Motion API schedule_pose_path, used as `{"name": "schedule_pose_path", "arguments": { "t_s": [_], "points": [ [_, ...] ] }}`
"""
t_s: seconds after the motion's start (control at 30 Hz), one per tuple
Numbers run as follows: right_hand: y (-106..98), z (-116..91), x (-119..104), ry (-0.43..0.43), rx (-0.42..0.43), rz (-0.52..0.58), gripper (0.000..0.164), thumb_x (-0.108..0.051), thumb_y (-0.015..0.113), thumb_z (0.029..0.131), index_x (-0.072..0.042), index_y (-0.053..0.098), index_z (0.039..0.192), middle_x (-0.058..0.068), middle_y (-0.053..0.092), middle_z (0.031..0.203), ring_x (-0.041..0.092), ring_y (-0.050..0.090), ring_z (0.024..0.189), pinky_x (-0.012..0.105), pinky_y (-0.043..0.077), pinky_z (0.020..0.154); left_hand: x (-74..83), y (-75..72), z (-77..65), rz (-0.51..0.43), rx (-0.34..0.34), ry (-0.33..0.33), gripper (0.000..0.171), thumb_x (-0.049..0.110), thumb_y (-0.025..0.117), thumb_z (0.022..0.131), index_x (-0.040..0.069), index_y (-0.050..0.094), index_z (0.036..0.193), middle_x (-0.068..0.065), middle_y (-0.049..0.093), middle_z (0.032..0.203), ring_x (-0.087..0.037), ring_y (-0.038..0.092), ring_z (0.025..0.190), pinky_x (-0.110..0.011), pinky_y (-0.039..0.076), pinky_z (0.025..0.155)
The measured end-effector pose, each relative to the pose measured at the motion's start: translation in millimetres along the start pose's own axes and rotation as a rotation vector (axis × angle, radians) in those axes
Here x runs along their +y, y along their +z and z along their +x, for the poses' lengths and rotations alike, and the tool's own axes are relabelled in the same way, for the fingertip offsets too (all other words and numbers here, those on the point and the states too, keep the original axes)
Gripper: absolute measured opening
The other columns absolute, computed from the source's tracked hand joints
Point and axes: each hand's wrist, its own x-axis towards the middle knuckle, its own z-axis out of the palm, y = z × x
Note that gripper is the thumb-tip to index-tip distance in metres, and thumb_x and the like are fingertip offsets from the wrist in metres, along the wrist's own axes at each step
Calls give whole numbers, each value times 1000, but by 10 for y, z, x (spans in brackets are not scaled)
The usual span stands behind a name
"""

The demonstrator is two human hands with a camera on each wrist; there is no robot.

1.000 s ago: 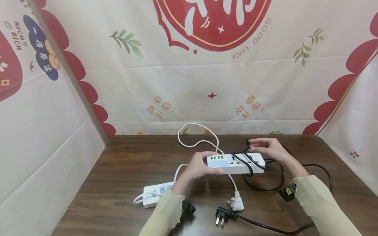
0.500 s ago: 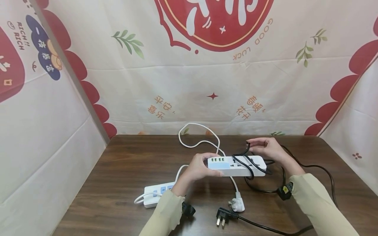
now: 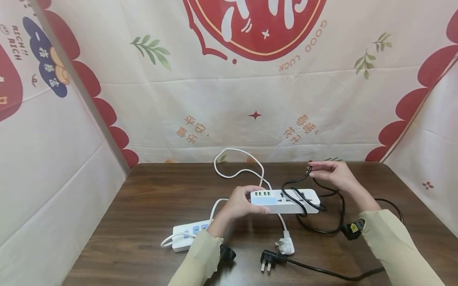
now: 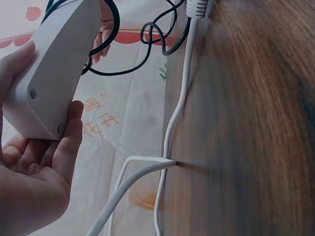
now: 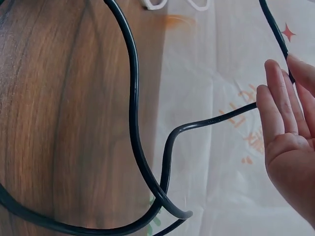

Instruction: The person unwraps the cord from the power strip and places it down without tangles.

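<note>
My left hand [image 3: 240,203] grips the left end of a white power strip [image 3: 291,208], held above the table. In the left wrist view my thumb and fingers clasp the strip's end [image 4: 56,93]. A black cord [image 5: 133,98] is wound round the right half of the strip. Up behind the strip's right end, my right hand [image 3: 338,175] pinches this cord between thumb and fingertips. From there the cord drops into a loose loop at the right. A black three-pin plug [image 3: 270,258] lies near the front of the table.
A second white power strip [image 3: 181,247] lies on the brown table [image 3: 143,210] at left, partly behind my left forearm. Its white cord [image 3: 237,149] loops at the back, and a white plug [image 3: 286,245] lies under the held strip. A printed cloth [image 3: 200,99] hangs behind.
My right hand has moved right and slightly up with the black cord, drawing a longer stretch away from the power strip. The left hand and strip stay nearly in place.
</note>
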Motion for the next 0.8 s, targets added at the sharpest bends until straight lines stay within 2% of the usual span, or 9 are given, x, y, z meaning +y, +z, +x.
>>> {"name": "schedule_pose_path", "arguments": {
  "t_s": [0.07, 0.2, 0.3, 0.37, 0.43, 0.53, 0.67, 0.8],
  "points": [
    [-49, -20, -16, 17, 11, -7, 40, -25, 70, 80, -7, 62, 116, -20, 66, 91, -4, 60, 84, 15, 46, 71, 36, 2, -14, -13, 0, -3, 50, 6, 84, 58, 6, 66, 105, -2, 67, 87, -6, 57, 73, -21, 45, 66],
    [-149, -73, -68, 56, 34, -15, 44, -29, 68, 82, -8, 60, 119, -26, 62, 92, -9, 56, 87, 14, 44, 71, 240, -21, -92, -8, 0, -13, 48, 3, 82, 60, 1, 65, 105, -7, 67, 88, -5, 56, 72, -20, 45, 65],
    [-210, -126, -93, 66, 59, 33, 44, -27, 67, 83, -6, 58, 121, -28, 61, 94, -12, 52, 90, 13, 44, 71, 333, -30, -126, 16, 5, -23, 47, 2, 80, 62, -1, 64, 106, -9, 67, 90, -4, 55, 73, -20, 44, 66],
    [-241, -161, -96, 69, 78, 109, 43, -22, 67, 83, -4, 58, 121, -27, 61, 97, -11, 54, 91, 14, 46, 72, 291, -17, -106, 24, 12, -26, 47, 2, 81, 61, -1, 64, 106, -9, 67, 90, -5, 55, 73, -21, 44, 66],
    [-264, -196, -99, 60, 104, 205, 34, -16, 67, 83, -9, 63, 116, -22, 64, 95, -9, 56, 90, 14, 47, 71, 192, 3, -64, 23, 18, -33, 48, 3, 81, 61, 2, 65, 106, -7, 67, 90, -5, 55, 73, -21, 44, 66],
    [-319, -248, -85, 19, 119, 426, 27, -3, 64, 83, -12, 68, 107, -11, 69, 91, -1, 62, 85, 17, 49, 70, 53, 32, -1, 21, 29, -40, 50, 5, 83, 59, 5, 66, 106, -4, 67, 89, -5, 55, 74, -22, 44, 66],
    [-399, -328, -67, -30, 113, 649, 29, 10, 58, 82, -9, 71, 101, -1, 70, 87, 6, 65, 82, 19, 50, 69, -20, 60, 34, 24, 43, -46, 52, 7, 85, 57, 7, 66, 105, -2, 67, 88, -6, 56, 74, -21, 44, 66],
    [-448, -401, -78, -17, 114, 728, 30, 12, 56, 83, -9, 71, 99, 0, 70, 89, 7, 66, 82, 21, 50, 68, -16, 84, 39, 23, 51, -45, 52, 8, 85, 56, 7, 66, 104, -1, 67, 87, -6, 57, 73, -22, 45, 65]
  ]
}}
